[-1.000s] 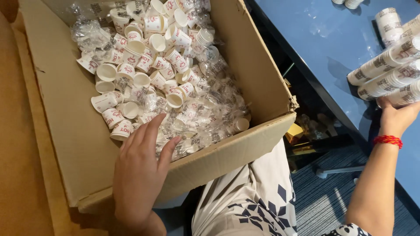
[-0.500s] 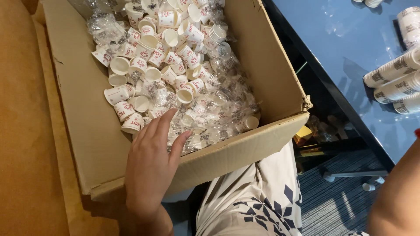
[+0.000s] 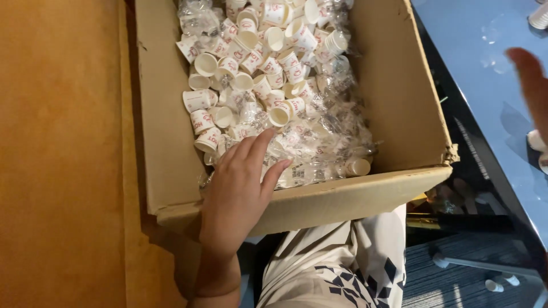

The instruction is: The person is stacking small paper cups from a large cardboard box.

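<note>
Left hand (image 3: 237,182) lying open, fingers spread, over the near wall of one box (image 3: 399,97), touching wrapped cups (image 3: 251,63), too many for counting. Right hand (image 3: 531,85) blurring at far right over the table (image 3: 485,68); grip impossible to tell.

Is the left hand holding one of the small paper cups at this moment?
No, the left hand lies flat and open over the cardboard box edge, fingers spread, gripping nothing.

One cardboard box (image 3: 394,108), perhaps fifty small cups (image 3: 205,64).

The scene was evenly and warmly lit. Glare was seen on the tabletop (image 3: 491,74); the right hand (image 3: 531,85) was blurred at the edge.
</note>
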